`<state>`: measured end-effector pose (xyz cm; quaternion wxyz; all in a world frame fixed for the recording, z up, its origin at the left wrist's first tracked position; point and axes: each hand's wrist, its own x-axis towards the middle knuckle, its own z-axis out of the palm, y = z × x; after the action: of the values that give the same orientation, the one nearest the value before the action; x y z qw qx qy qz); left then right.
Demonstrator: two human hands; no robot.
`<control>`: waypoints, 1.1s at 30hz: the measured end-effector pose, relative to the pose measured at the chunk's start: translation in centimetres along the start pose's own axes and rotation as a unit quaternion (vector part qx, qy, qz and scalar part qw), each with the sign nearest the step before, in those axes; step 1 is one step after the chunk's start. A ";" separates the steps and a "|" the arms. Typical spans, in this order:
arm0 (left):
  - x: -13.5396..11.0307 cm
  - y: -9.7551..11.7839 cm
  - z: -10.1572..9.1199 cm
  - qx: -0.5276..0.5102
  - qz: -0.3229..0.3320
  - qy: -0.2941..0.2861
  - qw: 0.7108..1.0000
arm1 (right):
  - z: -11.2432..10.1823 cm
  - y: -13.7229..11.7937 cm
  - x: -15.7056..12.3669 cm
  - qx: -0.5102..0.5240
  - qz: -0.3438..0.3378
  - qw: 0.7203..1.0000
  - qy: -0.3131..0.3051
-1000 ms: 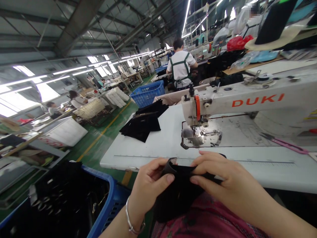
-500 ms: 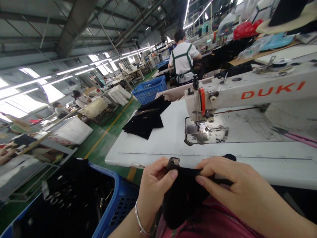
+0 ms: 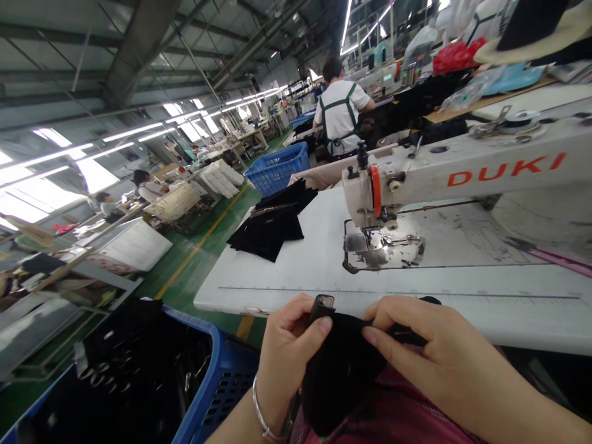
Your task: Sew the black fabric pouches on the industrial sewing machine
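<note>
Both hands grip one black fabric piece (image 3: pixel 340 364) in my lap, just below the near edge of the white sewing table (image 3: pixel 314 259). My left hand (image 3: pixel 284 351) pinches its left end, where a small folded tab sticks up by the thumb. My right hand (image 3: pixel 428 348) is closed on the upper edge of the piece, fingers pressed along it. The cloth hangs down over a pink patterned garment on my legs. A white DUKI sewing machine (image 3: pixel 462 179) stands on the table beyond my hands.
A stack of black fabric pieces (image 3: pixel 272 225) lies at the table's far left. A blue crate (image 3: pixel 203 382) of black items stands at my lower left. Another blue basket (image 3: pixel 277 166) and a seated person in a white shirt (image 3: pixel 342 114) are further back.
The view shifted slightly. Both hands keep their pinch on the black piece, with the fingers sliding a little along its top edge.
</note>
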<state>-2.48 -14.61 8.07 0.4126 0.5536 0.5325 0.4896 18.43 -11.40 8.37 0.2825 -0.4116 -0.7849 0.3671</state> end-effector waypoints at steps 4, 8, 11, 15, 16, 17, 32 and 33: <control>0.1 0.2 0.0 -0.022 0.032 0.002 0.999 | -0.1 0.2 -0.1 0.004 -0.027 1.000 0.013; 0.1 -0.1 0.0 -0.040 0.034 0.018 0.998 | -0.2 0.2 -0.1 0.016 -0.046 0.999 0.012; 0.0 -0.2 0.1 -0.057 0.023 0.023 0.998 | -0.3 0.1 -0.1 0.018 -0.051 0.999 0.010; -0.1 0.0 0.3 -0.031 0.022 0.023 0.999 | -0.1 0.2 -0.1 0.008 -0.046 0.999 0.007; -0.1 0.1 0.3 -0.020 0.020 0.022 0.999 | 0.1 0.2 -0.1 0.002 -0.042 0.999 0.010; -0.1 0.2 0.3 -0.010 0.016 0.021 1.000 | 0.3 0.3 -0.1 -0.005 -0.037 0.999 0.013; 8.6 7.1 -3.8 0.265 -0.044 -0.364 0.892 | 1.1 0.7 1.2 0.102 -0.195 0.969 -0.108; 9.5 6.6 -3.5 0.304 -0.023 -0.376 0.875 | 1.7 1.4 1.6 0.057 -0.220 0.969 -0.096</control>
<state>-5.16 -5.97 16.17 0.4042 0.7817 0.4723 0.0497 16.99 -10.08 6.50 0.3022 -0.1752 -0.8574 0.3779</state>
